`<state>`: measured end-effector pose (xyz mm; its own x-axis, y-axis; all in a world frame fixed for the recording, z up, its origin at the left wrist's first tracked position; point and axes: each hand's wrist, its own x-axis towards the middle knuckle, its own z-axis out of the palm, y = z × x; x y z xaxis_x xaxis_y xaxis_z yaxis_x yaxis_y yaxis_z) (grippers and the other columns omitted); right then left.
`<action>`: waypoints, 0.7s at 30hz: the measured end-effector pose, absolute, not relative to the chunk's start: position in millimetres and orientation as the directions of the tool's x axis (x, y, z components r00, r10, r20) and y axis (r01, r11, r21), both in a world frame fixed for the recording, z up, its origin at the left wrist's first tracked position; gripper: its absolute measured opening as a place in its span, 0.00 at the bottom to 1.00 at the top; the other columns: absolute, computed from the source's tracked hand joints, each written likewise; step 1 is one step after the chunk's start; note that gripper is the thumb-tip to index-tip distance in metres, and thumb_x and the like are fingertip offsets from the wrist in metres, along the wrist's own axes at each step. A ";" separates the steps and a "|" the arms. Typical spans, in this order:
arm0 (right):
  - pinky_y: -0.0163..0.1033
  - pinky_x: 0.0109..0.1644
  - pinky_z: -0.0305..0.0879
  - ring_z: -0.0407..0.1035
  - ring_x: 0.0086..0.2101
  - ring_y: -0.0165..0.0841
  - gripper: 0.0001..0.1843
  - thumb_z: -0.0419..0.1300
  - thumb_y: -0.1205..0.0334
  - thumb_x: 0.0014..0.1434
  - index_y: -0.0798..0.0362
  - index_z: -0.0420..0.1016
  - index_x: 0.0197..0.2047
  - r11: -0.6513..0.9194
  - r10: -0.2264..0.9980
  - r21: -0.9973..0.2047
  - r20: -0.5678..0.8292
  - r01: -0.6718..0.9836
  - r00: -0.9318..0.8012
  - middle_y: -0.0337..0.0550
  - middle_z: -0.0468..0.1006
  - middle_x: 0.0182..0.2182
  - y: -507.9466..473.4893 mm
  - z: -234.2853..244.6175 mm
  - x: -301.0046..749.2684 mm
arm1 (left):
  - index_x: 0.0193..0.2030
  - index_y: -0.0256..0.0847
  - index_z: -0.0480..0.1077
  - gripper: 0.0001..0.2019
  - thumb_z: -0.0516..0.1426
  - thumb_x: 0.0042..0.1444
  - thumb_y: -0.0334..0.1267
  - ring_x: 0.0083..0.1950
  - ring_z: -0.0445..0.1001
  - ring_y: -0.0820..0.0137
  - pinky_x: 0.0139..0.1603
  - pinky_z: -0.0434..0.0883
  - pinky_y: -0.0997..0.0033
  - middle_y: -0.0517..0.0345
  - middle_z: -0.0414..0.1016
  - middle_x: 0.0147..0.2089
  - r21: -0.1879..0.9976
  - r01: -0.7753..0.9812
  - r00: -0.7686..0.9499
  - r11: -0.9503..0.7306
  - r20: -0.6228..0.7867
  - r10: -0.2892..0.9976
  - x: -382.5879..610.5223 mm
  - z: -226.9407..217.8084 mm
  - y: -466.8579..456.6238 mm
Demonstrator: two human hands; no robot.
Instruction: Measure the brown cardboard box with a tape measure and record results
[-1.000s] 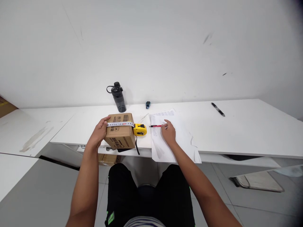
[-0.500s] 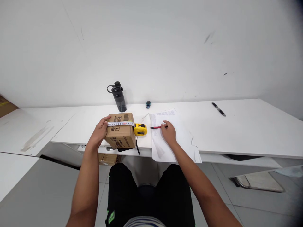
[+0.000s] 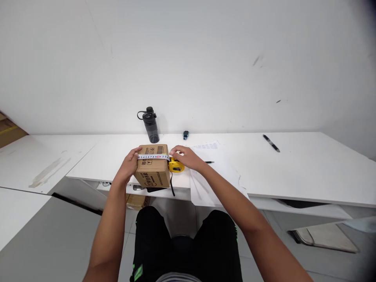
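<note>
A small brown cardboard box (image 3: 149,178) is tilted at the front of the white desk, its printed sides facing me. My left hand (image 3: 129,164) grips its left side, with the thumb over the near end of the white measuring blade (image 3: 152,157). That blade runs across the box's upper face to the yellow tape measure (image 3: 176,166) at the right side. On the tape measure, where the blade meets the case, my right hand (image 3: 188,156) has its fingers closed; part of the case is hidden. Behind the right wrist lies a pen (image 3: 209,162), mostly covered, on the white papers (image 3: 219,184).
A dark water bottle (image 3: 151,127) stands behind the box. By the wall lies a small dark watch-like object (image 3: 186,135). Another black pen (image 3: 271,143) rests on the desk (image 3: 302,168) at right. A cardboard box (image 3: 138,201) sits below the desk.
My right hand has let go of the pen, leaving it on the papers, and moved left to the tape measure. The left hand still holds the box. The view has shifted slightly.
</note>
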<state>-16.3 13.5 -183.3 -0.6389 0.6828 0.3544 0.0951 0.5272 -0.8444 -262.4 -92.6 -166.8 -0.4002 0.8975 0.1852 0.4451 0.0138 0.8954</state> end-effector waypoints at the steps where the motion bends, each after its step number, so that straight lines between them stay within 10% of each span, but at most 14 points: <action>1: 0.38 0.40 0.63 0.68 0.38 0.35 0.17 0.55 0.45 0.59 0.50 0.73 0.35 0.493 0.646 -0.863 0.277 0.113 -0.711 0.42 0.76 0.37 15.8 -174.7 -21.8 | 0.56 0.41 0.68 0.24 0.51 0.59 0.53 0.60 0.67 0.58 0.59 0.66 0.56 0.47 0.66 0.63 0.896 0.445 -0.398 0.006 0.191 0.897 -263.2 -168.0 -92.5; 10: 0.33 0.29 0.56 0.62 0.29 0.28 0.25 0.64 0.38 0.49 0.53 0.69 0.32 0.198 0.544 -0.942 -0.126 0.272 -0.830 0.38 0.72 0.30 32.2 -178.0 -35.0 | 0.57 0.40 0.67 0.21 0.48 0.63 0.48 0.62 0.65 0.58 0.61 0.64 0.57 0.48 0.64 0.65 0.916 0.399 -0.411 0.042 0.138 0.901 -261.5 -167.1 -95.8; 21: 0.35 0.39 0.64 0.68 0.33 0.30 0.22 0.65 0.40 0.50 0.53 0.74 0.34 0.086 0.432 -0.945 -0.251 0.317 -0.866 0.38 0.76 0.32 28.7 -169.4 -32.3 | 0.56 0.40 0.68 0.20 0.48 0.63 0.46 0.57 0.69 0.59 0.57 0.67 0.59 0.48 0.67 0.62 0.936 0.351 -0.370 0.019 0.120 0.921 -264.3 -167.4 -97.7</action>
<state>-32.3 28.7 -169.4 -0.8664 0.4317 -0.2510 0.3166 0.0863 -0.9446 -264.3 -97.7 -167.4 -0.3696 0.9214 0.1200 0.3506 0.0187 0.9363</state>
